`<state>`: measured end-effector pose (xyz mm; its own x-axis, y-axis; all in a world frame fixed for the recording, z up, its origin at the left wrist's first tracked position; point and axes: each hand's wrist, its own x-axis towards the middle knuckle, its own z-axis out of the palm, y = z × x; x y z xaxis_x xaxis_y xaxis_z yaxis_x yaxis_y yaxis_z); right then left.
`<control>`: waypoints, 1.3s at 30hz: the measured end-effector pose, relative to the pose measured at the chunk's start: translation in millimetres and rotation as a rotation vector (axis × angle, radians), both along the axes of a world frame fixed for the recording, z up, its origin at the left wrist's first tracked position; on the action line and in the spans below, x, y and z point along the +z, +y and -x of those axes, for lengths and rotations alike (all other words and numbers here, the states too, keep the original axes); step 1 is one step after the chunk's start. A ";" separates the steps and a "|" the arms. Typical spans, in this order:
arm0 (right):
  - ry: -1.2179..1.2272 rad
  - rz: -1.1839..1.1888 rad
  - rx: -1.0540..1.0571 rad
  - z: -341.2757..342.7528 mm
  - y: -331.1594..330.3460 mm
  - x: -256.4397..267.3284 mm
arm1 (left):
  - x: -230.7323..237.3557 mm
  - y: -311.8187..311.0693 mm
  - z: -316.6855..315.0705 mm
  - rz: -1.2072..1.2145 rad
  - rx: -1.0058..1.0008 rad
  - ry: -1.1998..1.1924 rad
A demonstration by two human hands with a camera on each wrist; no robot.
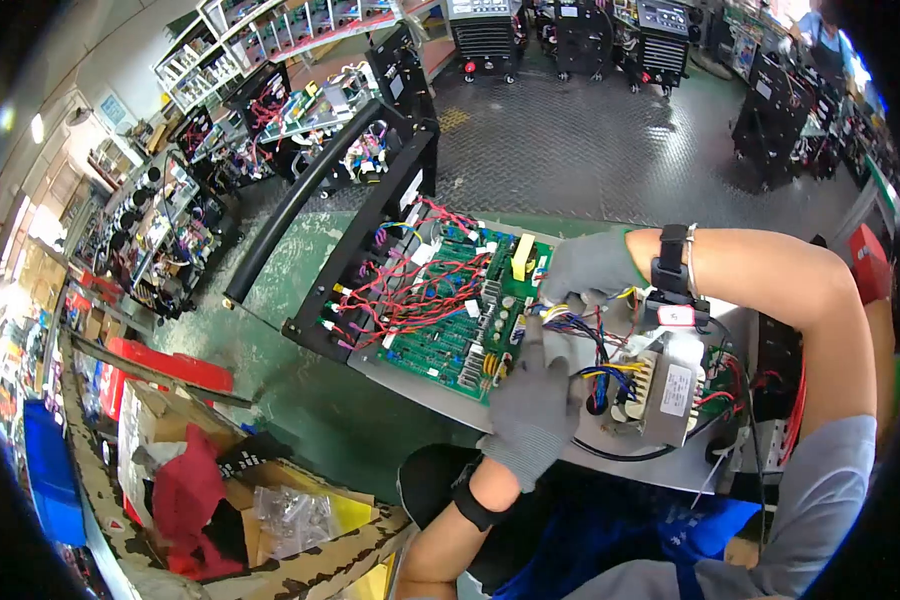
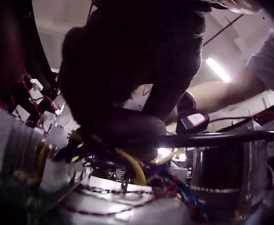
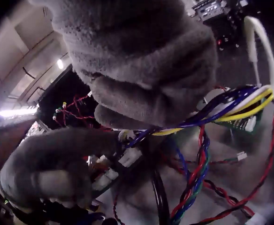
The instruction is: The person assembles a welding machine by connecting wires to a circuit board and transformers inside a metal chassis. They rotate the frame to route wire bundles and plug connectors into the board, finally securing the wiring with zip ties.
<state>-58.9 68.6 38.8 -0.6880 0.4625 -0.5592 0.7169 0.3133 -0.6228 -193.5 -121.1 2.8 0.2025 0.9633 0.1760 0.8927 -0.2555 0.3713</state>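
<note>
Both hands wear grey gloves and meet at the right edge of a green circuit board [image 1: 440, 330]. The right hand [image 1: 592, 272] holds a bundle of blue, white and yellow wires [image 1: 567, 318]; its curled fingers cover part of the bundle [image 3: 221, 110] in the right wrist view. From the near side, the left hand [image 1: 535, 410] reaches up and pinches at the bundle's board end, beside a white connector [image 3: 130, 157]. In the left wrist view, the left hand [image 2: 132, 61] is dark, above yellow wires [image 2: 133, 166]. Fingertip contact is partly hidden.
A transformer [image 1: 673, 390] stands right of the hands, with a black cable [image 1: 625, 457] looping below it. The black panel [image 1: 370, 240] with red wires rises at the board's left. A cardboard box [image 1: 355, 545] with plastic bags sits lower left. Machines stand on the floor behind.
</note>
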 end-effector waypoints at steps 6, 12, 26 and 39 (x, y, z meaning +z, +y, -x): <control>-0.134 0.295 0.012 8.3 9.0 6.5 | -4.8 1.5 0.9 0.004 -0.016 -0.004; -0.019 0.352 0.049 11.1 9.9 11.7 | -4.2 3.8 3.3 -0.012 -0.020 -0.019; 0.204 0.124 -0.577 -12.6 -23.2 18.8 | 0.5 3.1 3.1 0.108 -0.004 -0.022; -0.327 -0.298 0.064 10.9 -15.9 3.3 | 3.1 25.8 34.2 -0.035 0.072 -0.487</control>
<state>-69.9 52.7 42.1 -0.5295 0.5986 -0.6012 0.8346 0.4947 -0.2425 -227.8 -95.4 5.9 0.0223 0.9637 0.2661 0.6336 -0.2195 0.7419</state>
